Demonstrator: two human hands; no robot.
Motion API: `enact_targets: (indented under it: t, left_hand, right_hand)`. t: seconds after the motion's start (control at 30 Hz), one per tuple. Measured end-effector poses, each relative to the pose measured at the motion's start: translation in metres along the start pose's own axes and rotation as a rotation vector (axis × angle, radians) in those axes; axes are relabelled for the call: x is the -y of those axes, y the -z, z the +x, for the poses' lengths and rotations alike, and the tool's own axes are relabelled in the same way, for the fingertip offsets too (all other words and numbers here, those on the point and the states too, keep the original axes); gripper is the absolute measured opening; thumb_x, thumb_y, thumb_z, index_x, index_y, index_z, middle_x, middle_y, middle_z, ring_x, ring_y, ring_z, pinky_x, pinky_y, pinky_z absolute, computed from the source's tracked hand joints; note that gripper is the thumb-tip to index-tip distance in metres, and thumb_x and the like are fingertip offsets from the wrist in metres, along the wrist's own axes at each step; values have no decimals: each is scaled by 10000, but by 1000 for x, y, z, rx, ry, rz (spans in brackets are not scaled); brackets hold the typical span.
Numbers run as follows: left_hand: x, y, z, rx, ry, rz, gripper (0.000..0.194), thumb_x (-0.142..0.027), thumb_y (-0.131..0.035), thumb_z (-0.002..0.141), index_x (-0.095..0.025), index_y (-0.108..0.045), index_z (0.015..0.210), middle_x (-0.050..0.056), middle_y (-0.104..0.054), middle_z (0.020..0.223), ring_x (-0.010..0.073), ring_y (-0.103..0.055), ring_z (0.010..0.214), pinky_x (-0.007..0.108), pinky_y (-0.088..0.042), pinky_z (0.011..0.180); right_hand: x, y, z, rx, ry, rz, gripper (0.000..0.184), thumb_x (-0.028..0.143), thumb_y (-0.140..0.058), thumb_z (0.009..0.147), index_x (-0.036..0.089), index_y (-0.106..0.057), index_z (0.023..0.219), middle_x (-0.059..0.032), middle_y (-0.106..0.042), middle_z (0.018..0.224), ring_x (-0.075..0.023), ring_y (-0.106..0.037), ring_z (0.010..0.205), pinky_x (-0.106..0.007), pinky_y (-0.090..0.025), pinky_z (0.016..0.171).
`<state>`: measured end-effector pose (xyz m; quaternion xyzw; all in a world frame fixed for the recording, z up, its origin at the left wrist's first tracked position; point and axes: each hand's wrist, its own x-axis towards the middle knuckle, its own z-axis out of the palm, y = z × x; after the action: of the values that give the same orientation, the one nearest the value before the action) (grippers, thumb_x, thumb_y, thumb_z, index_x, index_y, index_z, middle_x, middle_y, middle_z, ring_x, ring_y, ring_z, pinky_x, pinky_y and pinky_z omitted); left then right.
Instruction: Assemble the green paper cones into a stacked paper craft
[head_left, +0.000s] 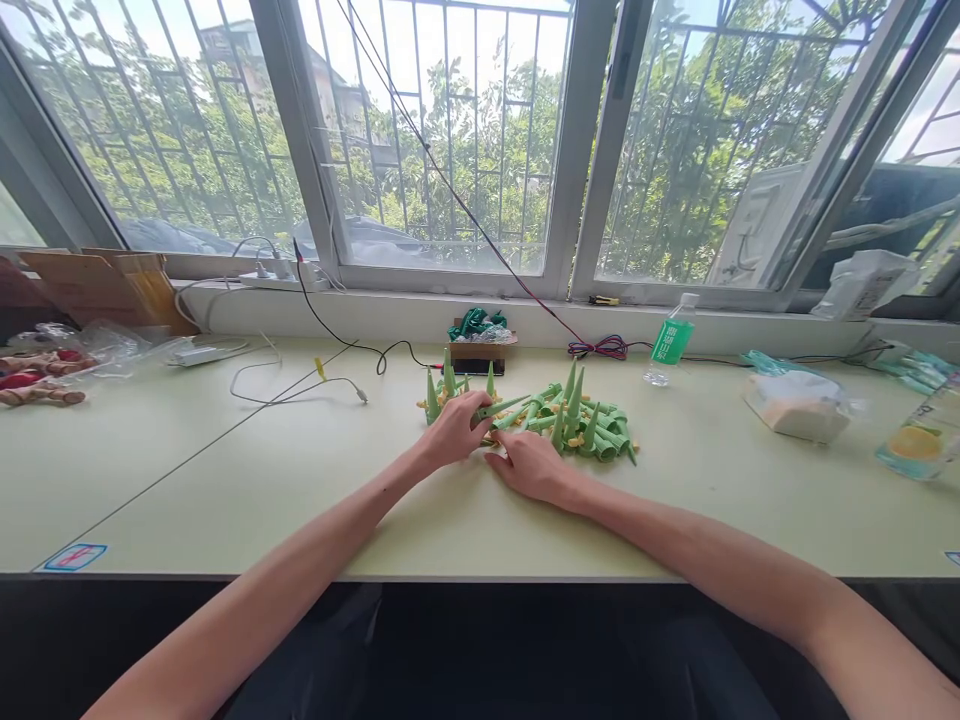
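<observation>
My left hand (456,428) is closed around a green cone-shaped piece (504,407), whose tip points right. Just right of it, my right hand (534,466) rests low over the table, thumb and index finger near the left hand; small yellowish bits lie by the fingertips. Whether the right fingers grip one is hidden. Beyond and right of that hand spreads a pile of green cones (611,432), most lying on their sides, mixed with yellow bits. A few upright green cones (433,397) stand behind my left hand.
The pale table (360,520) has a seam at left. Behind the pile are a small box (480,350) and a phone (474,367). A green-labelled bottle (671,340) and a tissue pack (796,403) stand right. Cables (300,395) and red figures (45,380) lie left.
</observation>
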<state>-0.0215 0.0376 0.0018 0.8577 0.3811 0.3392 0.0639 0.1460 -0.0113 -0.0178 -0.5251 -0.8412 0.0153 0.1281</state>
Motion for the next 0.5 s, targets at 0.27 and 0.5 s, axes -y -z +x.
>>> enact_targets:
  t: [0.27,0.5]
  left_hand:
    - [0,-1,0,3,-4,3,93,-207,-499,832,-180,-560,896,50,-615,869,176,-568,749,299,-461,676]
    - [1,-1,0,10,-9,-1,73,-198,-497,836,-181,-546,887,41,-606,871,164,-565,728,285,-453,662]
  right_hand:
    - [2,1,-1,-32,-39,12,289,352,-376,975,165,-586,1043,-103,-696,912,-244,-659,872,-285,-406,705]
    - [1,-2,0,-51,-57,-5,249,320,-383,976,169,-578,1012,-101,-691,892,-236,-655,838,-280,-393,691]
